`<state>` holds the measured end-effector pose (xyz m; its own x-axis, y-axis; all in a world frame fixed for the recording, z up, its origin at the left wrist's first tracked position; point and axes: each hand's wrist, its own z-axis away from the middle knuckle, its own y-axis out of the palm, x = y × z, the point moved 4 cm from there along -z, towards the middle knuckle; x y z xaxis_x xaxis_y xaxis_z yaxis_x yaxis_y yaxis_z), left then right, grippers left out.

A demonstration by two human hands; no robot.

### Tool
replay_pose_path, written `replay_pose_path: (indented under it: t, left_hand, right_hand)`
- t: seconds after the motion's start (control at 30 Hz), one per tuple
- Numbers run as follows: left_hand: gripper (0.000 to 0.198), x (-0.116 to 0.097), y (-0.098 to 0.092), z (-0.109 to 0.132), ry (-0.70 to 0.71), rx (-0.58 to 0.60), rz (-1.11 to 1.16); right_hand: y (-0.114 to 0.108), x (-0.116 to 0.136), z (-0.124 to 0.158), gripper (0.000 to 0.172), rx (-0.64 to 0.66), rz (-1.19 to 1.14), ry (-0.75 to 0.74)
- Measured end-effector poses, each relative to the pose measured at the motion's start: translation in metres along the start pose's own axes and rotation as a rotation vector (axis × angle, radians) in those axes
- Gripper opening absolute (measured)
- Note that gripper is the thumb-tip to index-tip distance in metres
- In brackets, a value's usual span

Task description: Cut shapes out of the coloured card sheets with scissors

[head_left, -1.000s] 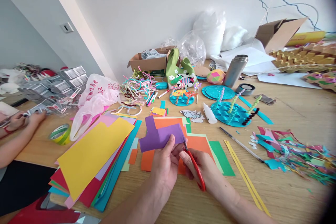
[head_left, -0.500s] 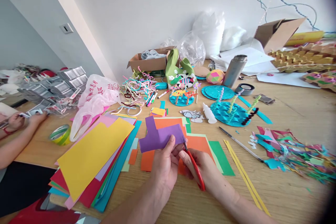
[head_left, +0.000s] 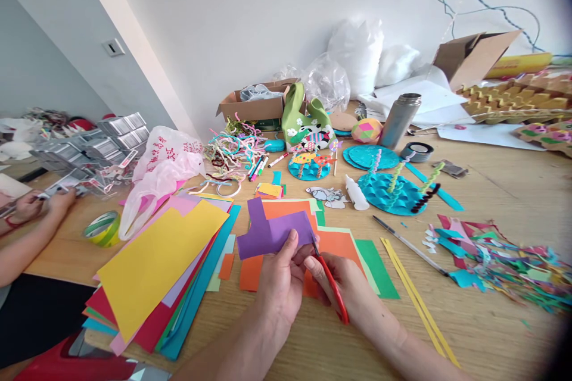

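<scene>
My left hand (head_left: 280,283) pinches a purple paper piece (head_left: 268,231) by its lower right edge and holds it just above the wooden table (head_left: 491,333). My right hand (head_left: 344,286) grips red-handled scissors (head_left: 331,284), whose tips touch the purple paper's right edge. Orange sheets (head_left: 337,244) and green sheets (head_left: 378,268) lie under both hands.
A fanned stack of coloured paper topped by a yellow sheet (head_left: 156,262) lies left. Yellow strips (head_left: 417,300), a thin tool (head_left: 409,244), paper scraps (head_left: 491,262), teal craft discs (head_left: 393,190), a steel flask (head_left: 400,119) and boxes surround. Another person's hands (head_left: 40,205) work at far left beside a tape roll (head_left: 103,227).
Almost nothing differs; my hands, the scissors and the purple paper stay in place. The other person's hands at far left shift slightly.
</scene>
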<state>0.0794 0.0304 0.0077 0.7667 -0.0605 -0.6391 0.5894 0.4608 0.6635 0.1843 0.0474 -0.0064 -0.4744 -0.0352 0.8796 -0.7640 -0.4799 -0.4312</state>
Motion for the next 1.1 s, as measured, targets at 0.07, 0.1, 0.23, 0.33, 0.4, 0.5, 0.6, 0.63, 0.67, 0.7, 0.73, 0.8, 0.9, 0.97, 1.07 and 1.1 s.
replay_pose_path:
  t: [0.07,0.1,0.23,0.33,0.4,0.5,0.6,0.63,0.67,0.7,0.73,0.8,0.9,0.97,1.07,1.1]
  left_hand:
    - [0.028,-0.0005,0.0004,0.0007,0.002,0.008,0.000]
    - [0.028,-0.0005,0.0006,0.0009,0.003,0.014,0.001]
    - [0.024,0.0000,0.0001,0.0006,0.009,0.019,0.004]
    - [0.023,0.0006,-0.0003,-0.0002,0.011,0.022,0.003]
    - [0.024,0.0009,-0.0005,-0.0006,0.011,0.026,-0.001]
    - [0.026,0.0008,-0.0009,-0.0008,0.020,0.024,-0.009]
    - [0.028,0.0008,-0.0016,-0.0007,0.024,0.016,-0.018]
    - [0.029,0.0010,-0.0018,-0.0006,0.025,0.014,-0.022]
    - [0.029,0.0011,-0.0019,-0.0005,0.028,0.014,-0.025]
    - [0.029,0.0014,-0.0020,-0.0003,0.032,0.018,-0.027]
    - [0.029,0.0017,-0.0020,-0.0001,0.037,0.023,-0.028]
    - [0.029,0.0025,-0.0020,0.0001,0.045,0.035,-0.028]
    - [0.025,0.0035,-0.0025,0.0002,0.052,0.030,-0.024]
    - [0.024,0.0035,-0.0024,0.0003,0.053,0.019,-0.018]
    - [0.025,0.0029,-0.0012,0.0006,0.047,0.014,-0.016]
    - [0.026,0.0027,-0.0007,0.0006,0.043,0.013,-0.017]
  right_hand:
    - [0.0005,-0.0009,-0.0001,0.067,-0.007,0.003,0.002]
    - [0.0009,-0.0017,-0.0001,0.067,-0.011,0.004,0.004]
    - [0.0032,-0.0052,-0.0002,0.067,-0.028,-0.007,0.007]
    - [0.0052,-0.0072,-0.0001,0.066,-0.027,-0.039,0.023]
    - [0.0061,-0.0079,-0.0001,0.066,-0.024,-0.059,0.037]
    - [0.0066,-0.0080,-0.0006,0.066,-0.024,-0.070,0.039]
    - [0.0059,-0.0082,-0.0017,0.067,-0.032,-0.048,0.036]
    - [0.0057,-0.0082,-0.0020,0.067,-0.034,-0.042,0.034]
    - [0.0054,-0.0081,-0.0022,0.067,-0.035,-0.040,0.032]
    - [0.0052,-0.0079,-0.0023,0.067,-0.032,-0.044,0.029]
    - [0.0050,-0.0076,-0.0024,0.067,-0.027,-0.049,0.024]
    - [0.0045,-0.0070,-0.0023,0.066,-0.024,-0.056,0.017]
    - [0.0036,-0.0068,-0.0023,0.064,-0.031,-0.057,0.013]
    - [0.0035,-0.0074,-0.0024,0.064,-0.031,-0.062,0.011]
    - [0.0040,-0.0095,-0.0029,0.065,-0.036,-0.062,0.012]
    - [0.0042,-0.0103,-0.0031,0.065,-0.040,-0.059,0.015]
